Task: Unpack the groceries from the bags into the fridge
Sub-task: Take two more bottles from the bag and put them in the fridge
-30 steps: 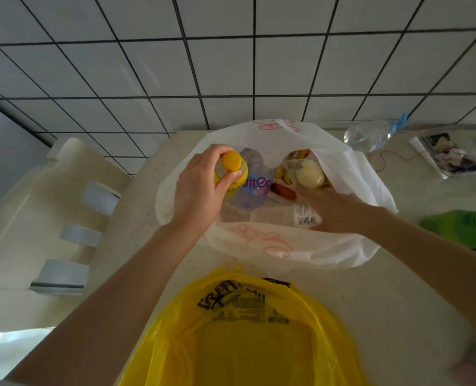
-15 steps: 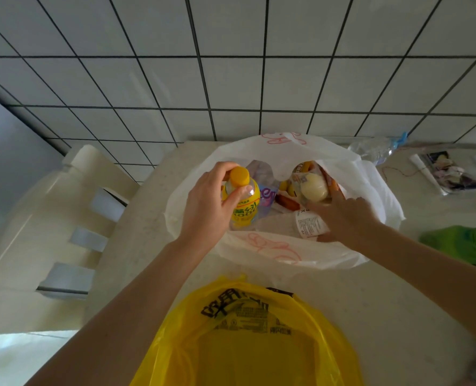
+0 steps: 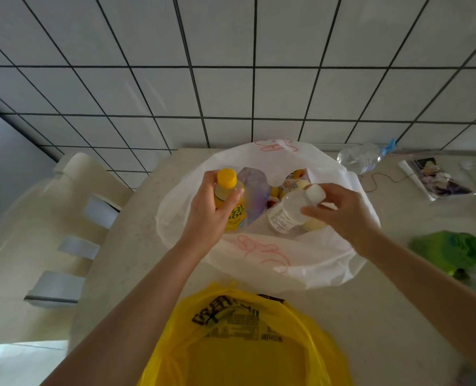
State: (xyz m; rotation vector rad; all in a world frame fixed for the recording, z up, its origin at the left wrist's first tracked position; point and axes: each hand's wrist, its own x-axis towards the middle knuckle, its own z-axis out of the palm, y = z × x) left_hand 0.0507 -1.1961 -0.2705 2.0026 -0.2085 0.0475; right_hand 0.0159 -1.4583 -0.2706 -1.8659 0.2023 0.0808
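Note:
A white plastic bag with red print stands open on the counter against the tiled wall. My left hand is shut on a yellow drink bottle with a yellow cap, held upright over the bag's left side. My right hand grips a clear bottle with a white cap, tilted above the bag's right side. Purple and orange packets remain inside the bag. A yellow plastic bag with black print sits nearest to me.
A beige counter carries a crumpled clear water bottle, a wrapped picture card and a green cloth on the right. A cream plastic chair stands to the left of the counter.
My left hand has lifted the yellow bottle higher out of the bag. My right hand, which was reaching among the items, has closed on the clear bottle and raised it.

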